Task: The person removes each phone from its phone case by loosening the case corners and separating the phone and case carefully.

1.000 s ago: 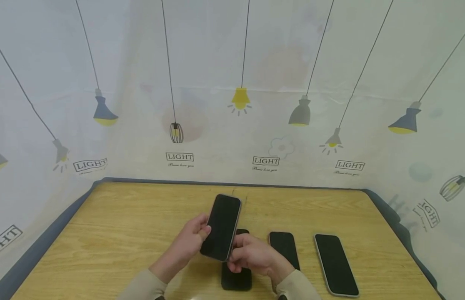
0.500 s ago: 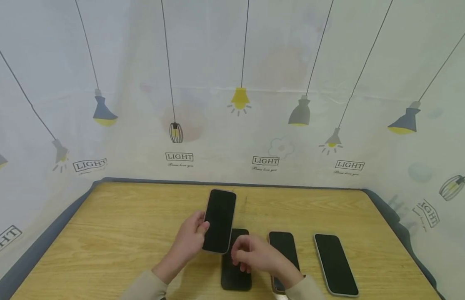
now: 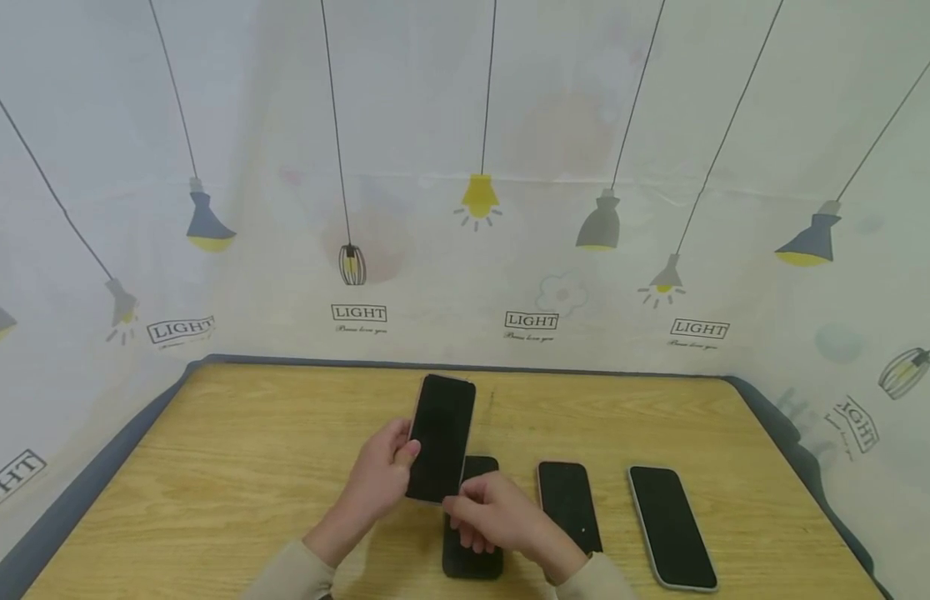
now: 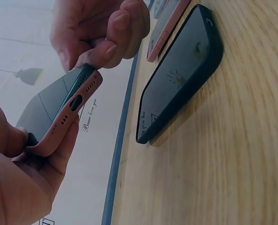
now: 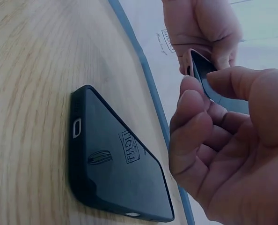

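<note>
My left hand (image 3: 381, 468) holds a black-screened smartphone (image 3: 441, 437) by its left side, thumb at the edge of the screen, tilted above the table. A pink phone case (image 4: 81, 106) wraps its back and bottom; in the left wrist view the phone's dark side stands proud of the case rim at one bottom corner. There my right hand (image 3: 506, 517) pinches the corner between thumb and index finger, its other fingers curled. Below lies a second phone in a dark case (image 5: 125, 164), screen up, partly hidden by my right hand in the head view.
To the right, a phone with a pinkish edge (image 3: 568, 498) lies screen up, partly covered by my right forearm. Farther right is a phone with a whitish edge (image 3: 673, 529). The wooden table (image 3: 270, 433) meets a lamp-printed curtain (image 3: 435, 275) at the back.
My right hand came off the phone's lower right corner, drew slightly right, and is back at that corner. My left hand has shifted the phone a little up and left.
</note>
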`<state>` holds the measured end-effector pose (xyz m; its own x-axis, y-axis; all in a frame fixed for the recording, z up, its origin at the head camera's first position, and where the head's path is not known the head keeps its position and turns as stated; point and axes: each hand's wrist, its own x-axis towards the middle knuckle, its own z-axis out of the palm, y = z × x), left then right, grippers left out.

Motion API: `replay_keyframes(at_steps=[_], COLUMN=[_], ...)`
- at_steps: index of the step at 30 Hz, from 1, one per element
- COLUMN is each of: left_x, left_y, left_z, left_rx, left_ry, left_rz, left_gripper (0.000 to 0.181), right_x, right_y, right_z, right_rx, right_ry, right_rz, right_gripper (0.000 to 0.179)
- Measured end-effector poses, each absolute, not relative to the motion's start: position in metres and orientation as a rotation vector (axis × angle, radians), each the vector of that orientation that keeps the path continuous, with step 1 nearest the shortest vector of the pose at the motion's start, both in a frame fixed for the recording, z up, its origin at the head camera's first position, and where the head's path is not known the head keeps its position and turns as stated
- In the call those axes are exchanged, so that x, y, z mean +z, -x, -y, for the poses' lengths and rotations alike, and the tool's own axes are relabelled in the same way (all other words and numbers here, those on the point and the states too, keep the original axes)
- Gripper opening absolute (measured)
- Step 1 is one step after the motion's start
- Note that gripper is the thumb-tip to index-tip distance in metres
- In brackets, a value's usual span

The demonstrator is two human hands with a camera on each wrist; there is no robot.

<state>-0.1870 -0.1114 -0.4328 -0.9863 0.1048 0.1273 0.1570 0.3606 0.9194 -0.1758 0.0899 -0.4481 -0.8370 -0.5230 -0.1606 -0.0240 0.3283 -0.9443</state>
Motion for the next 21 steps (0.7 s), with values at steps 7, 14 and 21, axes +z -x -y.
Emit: replay_keyframes(at_steps=[7,14,21], left_x=[-0.4296,-0.4290,-0.4326], left_y=[0.1878,0.1851,0.1842], left_z=[0.1133,0.1124,0.1171], left_rx=[-1.825,-1.825,-1.799], left_ry=[0.247,0.286,0.316], left_rz=[2.530,2.524,2.551], left_gripper=[0.020,0.018,0.016], right_x=[-0.4470,-0.4512,-0.4554], right_y=[0.1765,0.1766,0.1743], right_z=[-0.0847,-0.0804,-0.0805], right_rx=[-1.544,-1.551,-1.579], right_ry=[0.437,0.377,0.366], right_rz=[-2.183,-2.241,-2.270], right_gripper=[0.051,0.053,0.049])
